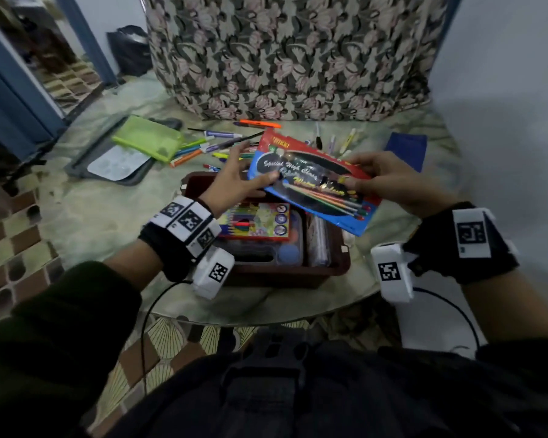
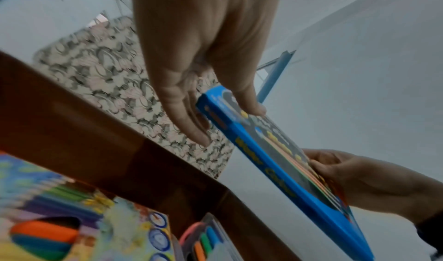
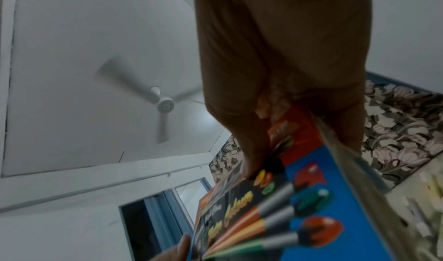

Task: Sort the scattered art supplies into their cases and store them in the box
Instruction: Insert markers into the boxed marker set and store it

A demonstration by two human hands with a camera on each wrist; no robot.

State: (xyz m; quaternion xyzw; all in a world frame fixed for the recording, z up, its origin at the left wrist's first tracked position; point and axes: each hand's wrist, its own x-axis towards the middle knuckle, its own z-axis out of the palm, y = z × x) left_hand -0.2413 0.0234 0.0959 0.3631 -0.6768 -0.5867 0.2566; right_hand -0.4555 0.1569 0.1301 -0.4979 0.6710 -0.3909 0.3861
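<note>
I hold a flat blue and red watercolour box (image 1: 314,184) (image 2: 275,166) (image 3: 311,198) tilted in the air above the brown storage box (image 1: 342,257) (image 2: 95,132). My left hand (image 1: 238,181) (image 2: 203,66) pinches its left end, thumb on the top face and fingers underneath. At the right end my right hand (image 1: 386,181) (image 2: 347,179) (image 3: 275,75) pinches it the same way. Inside the brown box lie a coloured pencil case (image 1: 257,221) (image 2: 72,217) and a clear case of markers (image 1: 318,245) (image 2: 206,240).
Loose markers and pens (image 1: 203,147) lie scattered behind the brown box, with white pens (image 1: 345,140) further right. A green pouch (image 1: 147,142) rests on a grey tray (image 1: 114,162) at the left. A dark blue flat item (image 1: 405,150) lies back right. Floral fabric (image 1: 282,52) covers something behind the table.
</note>
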